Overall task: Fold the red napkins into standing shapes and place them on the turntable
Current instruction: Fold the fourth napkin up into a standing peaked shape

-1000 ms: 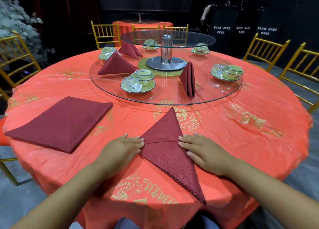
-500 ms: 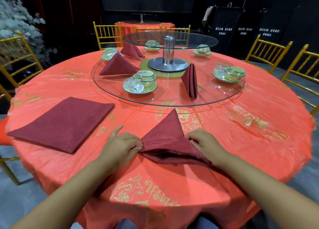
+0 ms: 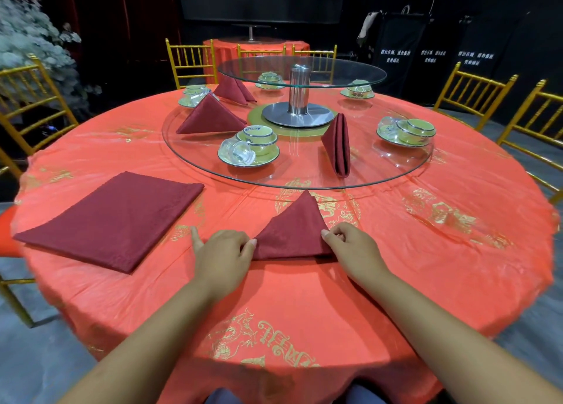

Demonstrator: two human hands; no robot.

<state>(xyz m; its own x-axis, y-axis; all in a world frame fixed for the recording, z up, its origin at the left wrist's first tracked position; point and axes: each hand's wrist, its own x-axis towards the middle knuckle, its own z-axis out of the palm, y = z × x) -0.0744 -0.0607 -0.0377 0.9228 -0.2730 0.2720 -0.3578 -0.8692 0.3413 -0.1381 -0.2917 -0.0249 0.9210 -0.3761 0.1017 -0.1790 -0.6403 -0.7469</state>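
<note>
A dark red napkin (image 3: 294, 230) lies folded into a small triangle on the red tablecloth, its tip pointing at the glass turntable (image 3: 405, 172). My left hand (image 3: 221, 257) pinches the triangle's left corner. My right hand (image 3: 355, 246) pinches its right corner. A flat square stack of red napkins (image 3: 112, 217) lies to the left. Three folded napkins stand on the turntable: one near the right (image 3: 338, 144), one at the left (image 3: 210, 117), one further back (image 3: 233, 89).
Green cup-and-saucer sets with glasses stand on the turntable, the nearest (image 3: 249, 150) just beyond my left hand, another at the right (image 3: 406, 132). A steel post (image 3: 298, 92) carries a smaller upper glass disc. Gold chairs (image 3: 472, 92) ring the round table.
The napkin's near point, which hung toward me, has been folded up under the top half. The long diamond is now a small triangle. Both hands went from flat pressing to pinching the side corners.
</note>
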